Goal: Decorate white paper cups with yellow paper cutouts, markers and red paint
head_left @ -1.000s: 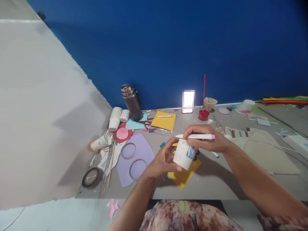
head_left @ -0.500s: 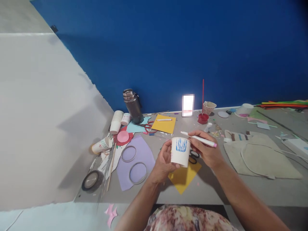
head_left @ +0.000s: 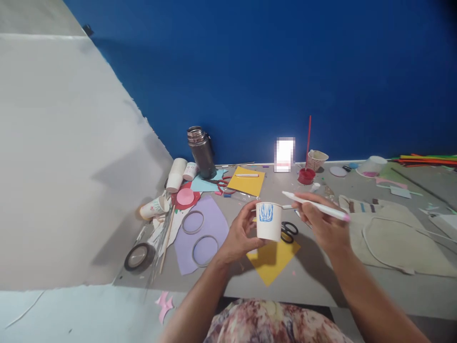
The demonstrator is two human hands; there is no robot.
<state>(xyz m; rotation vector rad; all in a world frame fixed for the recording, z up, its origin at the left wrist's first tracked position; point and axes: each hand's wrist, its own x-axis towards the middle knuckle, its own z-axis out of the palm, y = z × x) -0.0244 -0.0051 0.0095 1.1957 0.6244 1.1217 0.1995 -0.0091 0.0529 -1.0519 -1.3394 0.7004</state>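
Fingers, left: left hand (head_left: pixel 240 236) wraps the white paper cup (head_left: pixel 268 221) from its left side, thumb and fingertips pinching the wall, cup upright and lifted off the table (head_left: pixel 321 276).
Fingers, right: right hand (head_left: pixel 320 221) pinches a white marker (head_left: pixel 316 206) with a pink end; its tip points toward the cup's rim, just beside it — whether it touches I cannot tell.
Cup: it carries a blue scribble on the side facing the camera and hangs above the yellow paper sheet (head_left: pixel 272 259), with black scissors (head_left: pixel 288 230) just right of the cup.
Left of the cup: purple paper (head_left: pixel 203 228) bearing two rings, a tape roll (head_left: pixel 137 256) farther left, a stack of paper cups (head_left: pixel 175 174) and a dark flask (head_left: pixel 202 151) beyond it.
Right of the cup: a beige cloth bag (head_left: pixel 392 233); behind it a red paint pot (head_left: pixel 306 175) with a red stick.
Risk: the thin wall could dent under a tighter pinch — in my judgement a hard press of the marker would skew the line or push the cup out of the grip.
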